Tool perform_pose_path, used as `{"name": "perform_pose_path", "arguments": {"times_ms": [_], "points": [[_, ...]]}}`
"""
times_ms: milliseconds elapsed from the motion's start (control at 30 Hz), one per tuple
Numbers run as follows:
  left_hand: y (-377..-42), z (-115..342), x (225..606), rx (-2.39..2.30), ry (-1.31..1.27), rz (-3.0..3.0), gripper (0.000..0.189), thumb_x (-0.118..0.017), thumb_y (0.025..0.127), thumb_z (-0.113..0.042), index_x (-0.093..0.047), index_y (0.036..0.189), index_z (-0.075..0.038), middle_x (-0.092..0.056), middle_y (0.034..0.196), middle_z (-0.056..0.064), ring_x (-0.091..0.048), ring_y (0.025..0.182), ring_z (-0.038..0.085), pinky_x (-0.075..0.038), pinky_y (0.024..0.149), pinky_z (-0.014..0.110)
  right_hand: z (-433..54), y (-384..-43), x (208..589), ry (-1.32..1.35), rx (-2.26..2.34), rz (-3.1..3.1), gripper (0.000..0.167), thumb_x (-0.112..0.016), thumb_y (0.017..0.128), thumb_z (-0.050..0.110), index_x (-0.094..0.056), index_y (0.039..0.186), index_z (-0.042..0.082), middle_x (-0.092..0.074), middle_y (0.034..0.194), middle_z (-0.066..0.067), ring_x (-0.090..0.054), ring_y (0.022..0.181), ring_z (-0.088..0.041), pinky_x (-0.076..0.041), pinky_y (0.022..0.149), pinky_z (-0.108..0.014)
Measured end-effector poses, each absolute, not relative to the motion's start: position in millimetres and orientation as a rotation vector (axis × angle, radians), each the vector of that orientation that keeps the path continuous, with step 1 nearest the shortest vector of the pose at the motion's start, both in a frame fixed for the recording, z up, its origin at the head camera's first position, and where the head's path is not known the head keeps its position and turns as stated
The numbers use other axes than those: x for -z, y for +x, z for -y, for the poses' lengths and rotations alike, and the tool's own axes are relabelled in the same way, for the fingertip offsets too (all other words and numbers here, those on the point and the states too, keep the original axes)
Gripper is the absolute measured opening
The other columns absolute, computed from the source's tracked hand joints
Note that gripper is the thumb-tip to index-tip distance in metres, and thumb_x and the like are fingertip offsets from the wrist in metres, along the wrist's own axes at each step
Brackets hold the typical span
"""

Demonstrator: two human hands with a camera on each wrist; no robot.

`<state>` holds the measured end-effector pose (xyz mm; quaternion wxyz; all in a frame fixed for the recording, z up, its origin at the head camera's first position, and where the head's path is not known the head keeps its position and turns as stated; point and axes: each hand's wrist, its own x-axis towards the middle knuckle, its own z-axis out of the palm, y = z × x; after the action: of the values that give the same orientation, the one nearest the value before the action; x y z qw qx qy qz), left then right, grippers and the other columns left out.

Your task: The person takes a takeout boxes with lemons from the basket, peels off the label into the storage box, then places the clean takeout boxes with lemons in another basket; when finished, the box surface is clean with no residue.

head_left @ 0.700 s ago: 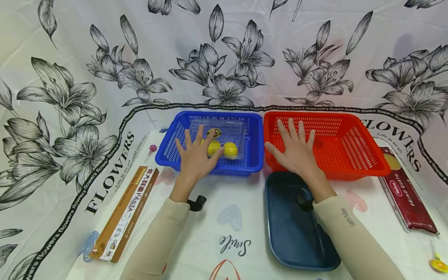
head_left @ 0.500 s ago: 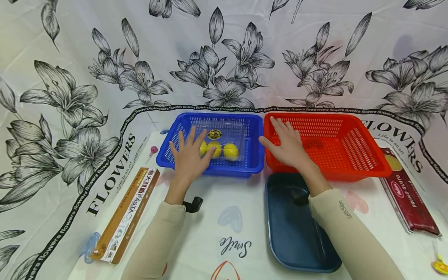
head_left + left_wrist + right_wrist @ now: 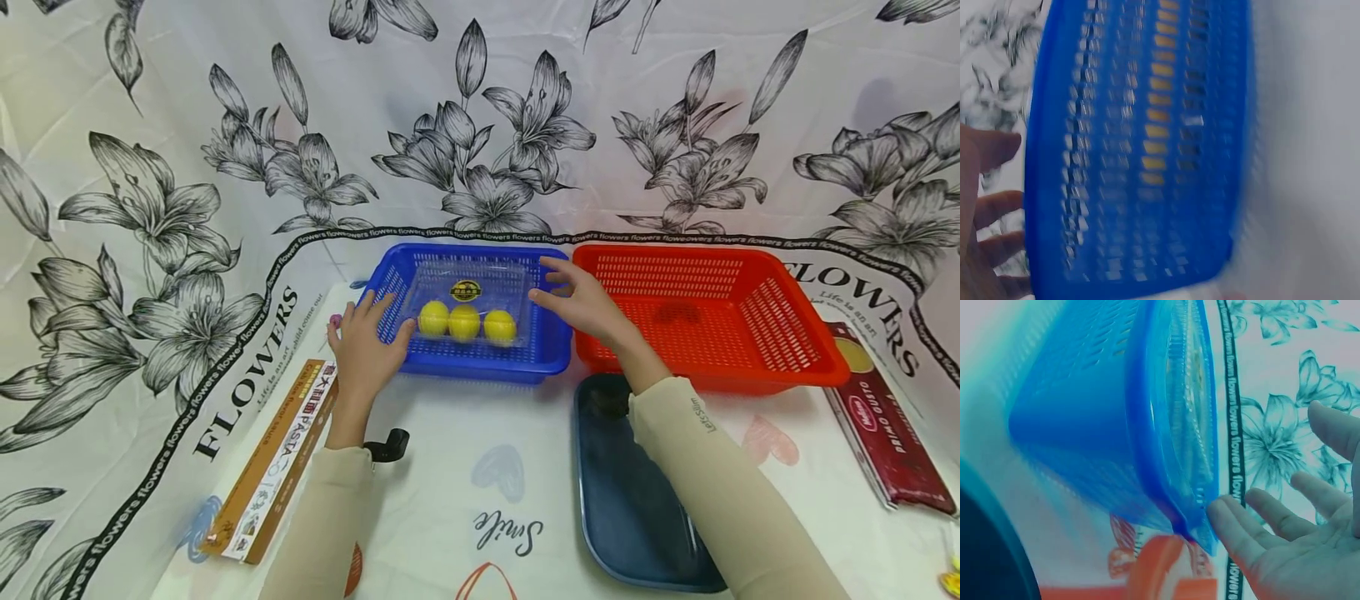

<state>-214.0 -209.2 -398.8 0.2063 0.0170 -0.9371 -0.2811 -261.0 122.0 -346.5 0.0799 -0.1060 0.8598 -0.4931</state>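
Observation:
A blue plastic basket (image 3: 487, 367) stands at the back centre. Inside lies a clear plastic box (image 3: 495, 279) with a black and gold label and three round yellow balls (image 3: 464, 322). At the basket's left end is my left hand (image 3: 367, 350), fingers spread and loosely bent around that side. My right hand (image 3: 587, 307) hovers over the right end, with its fingers pointing left above the rim. In the left wrist view the left fingers (image 3: 999, 209) are partly behind the basket's edge. The right wrist view has the right hand (image 3: 1297, 544) beside the rim, holding nothing.
A red basket (image 3: 750, 333) stands right beside the blue one. In front of it lies a dark blue tray (image 3: 637, 500), partly under my right forearm. A pasta box (image 3: 273, 462) is at left, a dark red packet (image 3: 888, 433) at right, a lollipop (image 3: 335, 320) back left.
My right hand has moved left, from over the red basket to the blue basket's right end. The left hand has shifted left to the blue basket's left end, uncovering the yellow balls.

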Motion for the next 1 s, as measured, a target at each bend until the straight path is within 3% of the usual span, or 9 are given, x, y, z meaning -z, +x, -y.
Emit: {"name": "perform_pose_path", "arguments": {"times_ms": [267,467,1000], "points": [[-216,242,413,0.828,0.075,2.637,0.067,-0.060,0.095,-0.053,-0.050,0.151,-0.016,-0.037,0.164,0.013,-0.024,0.154,0.046,-0.003,0.118,0.078,-110,-271,349,-0.180,1.593,-2.388,0.069,-0.069,0.097,0.033,-0.038,0.158,0.021,-0.042,0.159,-0.017,-0.057,0.133,-0.041,-0.045,0.113,-0.057],[-217,253,423,0.888,0.064,2.631,0.067,-0.060,0.095,-0.053,-0.053,0.149,-0.015,-0.038,0.164,0.009,-0.023,0.155,0.044,-0.003,0.120,0.076,-100,-276,352,-0.138,1.593,-2.365,0.067,-0.070,0.097,0.028,-0.040,0.157,0.019,-0.039,0.160,-0.018,-0.056,0.134,-0.041,-0.049,0.110,-0.054],[-224,265,444,0.994,0.045,2.472,0.059,-0.066,0.092,-0.045,-0.060,0.143,-0.016,-0.046,0.160,0.001,-0.028,0.155,0.037,-0.012,0.123,0.068,-85,-292,360,-0.140,1.521,-2.340,0.068,-0.071,0.095,0.011,-0.040,0.156,0.012,-0.033,0.163,-0.022,-0.060,0.130,-0.040,-0.056,0.100,-0.049]]}}
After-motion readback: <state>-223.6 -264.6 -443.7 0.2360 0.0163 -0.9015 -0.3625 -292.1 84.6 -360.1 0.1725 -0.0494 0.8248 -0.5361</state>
